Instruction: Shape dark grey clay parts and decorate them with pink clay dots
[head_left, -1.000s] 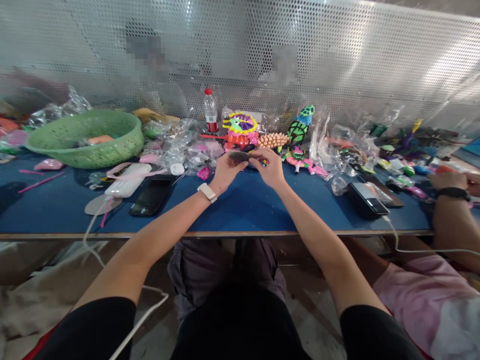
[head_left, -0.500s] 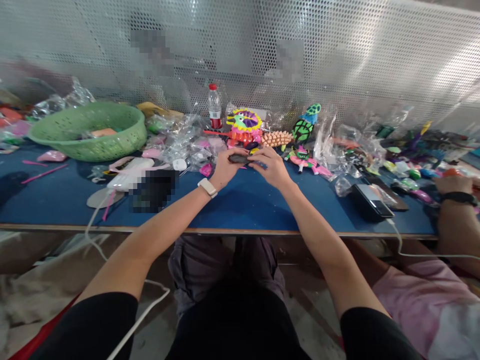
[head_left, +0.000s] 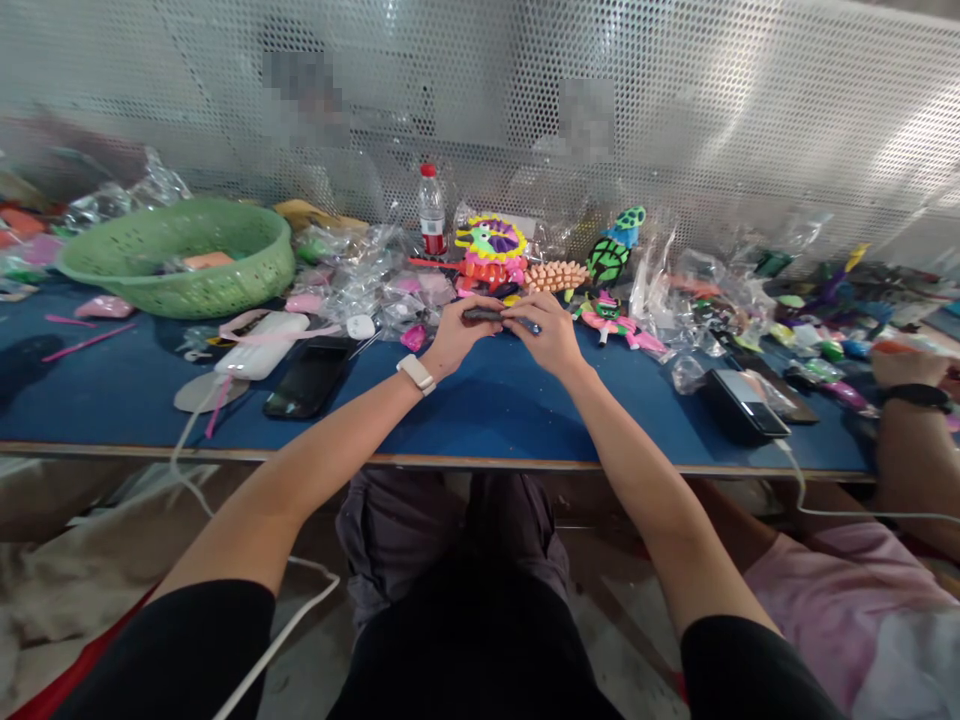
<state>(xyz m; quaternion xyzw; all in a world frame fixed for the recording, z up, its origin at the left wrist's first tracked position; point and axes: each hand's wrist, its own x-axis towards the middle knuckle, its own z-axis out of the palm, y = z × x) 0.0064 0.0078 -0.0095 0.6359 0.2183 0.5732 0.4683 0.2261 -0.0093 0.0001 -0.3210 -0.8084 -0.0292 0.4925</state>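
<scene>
My left hand (head_left: 455,338) is closed on one end of a small dark, flattish lump (head_left: 482,314), which looks like modelling clay. The fingertips of my right hand (head_left: 547,330) pinch its other end, so both hands meet over the blue table. Fingers hide part of the lump. Just behind them stands a colourful clay figure (head_left: 491,250) with a yellow-edged purple disc. A tan, knobbly clay piece (head_left: 556,277) lies beyond my right fingers. Right of that hand is a pink and green clay figure (head_left: 606,316). A bright pink lump (head_left: 412,337) lies by my left hand.
A green basket (head_left: 217,292) stands at left, with a white power bank (head_left: 264,346) and a black phone (head_left: 309,378) before it. A red-capped bottle (head_left: 431,210) stands at the back. A black device (head_left: 742,405) and a co-worker's hand (head_left: 909,368) are at right.
My fingers have shifted slightly on the dark lump, and a little more of it shows between the hands. Both arms stay in nearly the same place.
</scene>
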